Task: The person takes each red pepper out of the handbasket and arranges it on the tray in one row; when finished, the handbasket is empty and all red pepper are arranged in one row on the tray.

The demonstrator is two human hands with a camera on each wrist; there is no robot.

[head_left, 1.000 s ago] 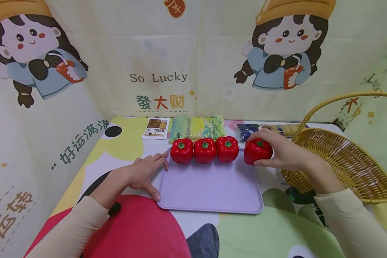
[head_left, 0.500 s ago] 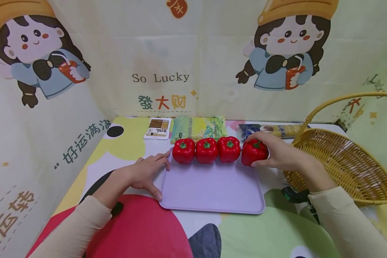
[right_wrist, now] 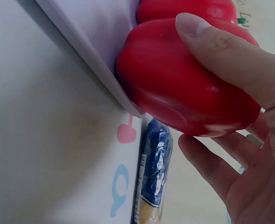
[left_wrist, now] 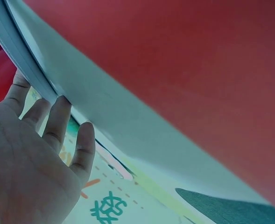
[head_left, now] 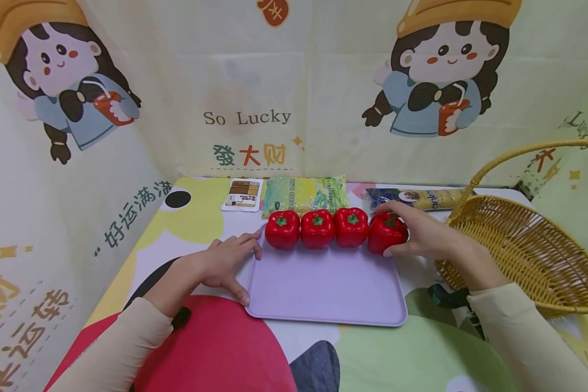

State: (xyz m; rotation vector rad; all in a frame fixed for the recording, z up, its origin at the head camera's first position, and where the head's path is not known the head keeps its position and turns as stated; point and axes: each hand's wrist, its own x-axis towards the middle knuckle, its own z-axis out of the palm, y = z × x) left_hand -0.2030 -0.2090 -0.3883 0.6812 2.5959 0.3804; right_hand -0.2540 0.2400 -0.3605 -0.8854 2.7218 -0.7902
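Note:
A lilac tray lies on the table with a row of red bell peppers along its far edge. Three of them, the left pepper, the middle pepper and the third pepper, sit side by side. At the row's right end, my right hand grips another bell pepper between thumb and fingers. The right wrist view shows this pepper low at the tray's corner, against its neighbour. My left hand has its fingers spread along the tray's left rim, fingertips right at the edge.
A wicker basket with a tall handle stands at the right, beside my right forearm. Behind the tray lie a printed card, a yellow-green packet and a long blue-and-yellow packet. A printed cloth wall closes the back.
My right hand has brought its bell pepper leftward and down, closing the gap to the third pepper. The left hand has stayed at the tray's rim. The head view has shifted slightly.

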